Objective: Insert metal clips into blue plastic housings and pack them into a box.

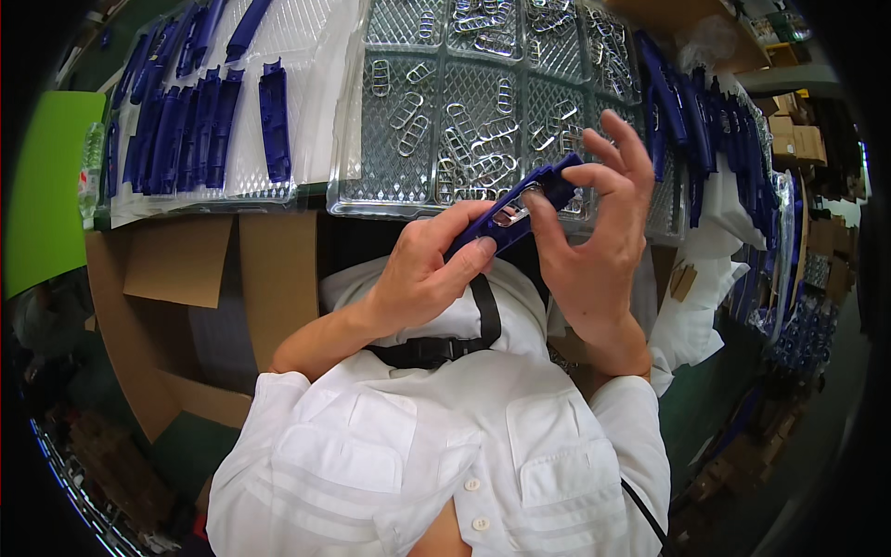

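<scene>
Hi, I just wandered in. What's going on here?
A person in a white shirt is handling a blue plastic shell. The left hand grips one end; the right hand has its thumb at the oval metal frame sitting in the shell. Just beyond, a clear compartmented tray holds loose metal frames, with more blue shells laid out left and right.

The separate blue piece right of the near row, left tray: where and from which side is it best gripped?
Probably across its narrow middle, coming from above and pinching the two long edges. The blue piece is long and slim, runs nearly straight up and down the view, and has gaps along both sides.
</scene>
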### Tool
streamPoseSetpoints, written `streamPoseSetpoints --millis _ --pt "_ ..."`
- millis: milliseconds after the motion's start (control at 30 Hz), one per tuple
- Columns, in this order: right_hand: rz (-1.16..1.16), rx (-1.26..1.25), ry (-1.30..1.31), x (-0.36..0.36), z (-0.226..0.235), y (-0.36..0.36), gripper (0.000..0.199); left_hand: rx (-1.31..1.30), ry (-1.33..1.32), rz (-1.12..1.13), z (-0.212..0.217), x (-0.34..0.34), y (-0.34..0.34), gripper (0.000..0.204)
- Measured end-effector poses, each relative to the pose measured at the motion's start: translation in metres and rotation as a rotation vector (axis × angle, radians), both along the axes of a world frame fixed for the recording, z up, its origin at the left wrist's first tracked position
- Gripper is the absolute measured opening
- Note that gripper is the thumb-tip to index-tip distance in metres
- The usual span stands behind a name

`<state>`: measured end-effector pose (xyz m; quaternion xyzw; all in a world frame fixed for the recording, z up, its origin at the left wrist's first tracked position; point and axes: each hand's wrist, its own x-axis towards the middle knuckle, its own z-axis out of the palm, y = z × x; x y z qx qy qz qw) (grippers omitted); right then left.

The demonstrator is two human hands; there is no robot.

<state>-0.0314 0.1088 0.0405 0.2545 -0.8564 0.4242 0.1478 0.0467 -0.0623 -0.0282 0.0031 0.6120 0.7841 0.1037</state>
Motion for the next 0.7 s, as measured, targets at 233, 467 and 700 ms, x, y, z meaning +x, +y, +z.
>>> streamPoseSetpoints --millis 233,467,700 --pt "0.117 -0.183 -0.643 -0.004 -0.001 0.014 0.023 -0.241 0.285 0.009 0.0 -0.006 0.001 0.031" --pt "0.059 -0.339 -0.656 -0.001 -0.016 0.019 0.028 -0.169 0.119 0.08 0.007 -0.013 0.02 0.019" --pt "0.124 -0.514 -0.728 -0.005 -0.024 0.032 0.034 -0.08 -0.036 0.011 0.003 -0.025 0.015 0.022"
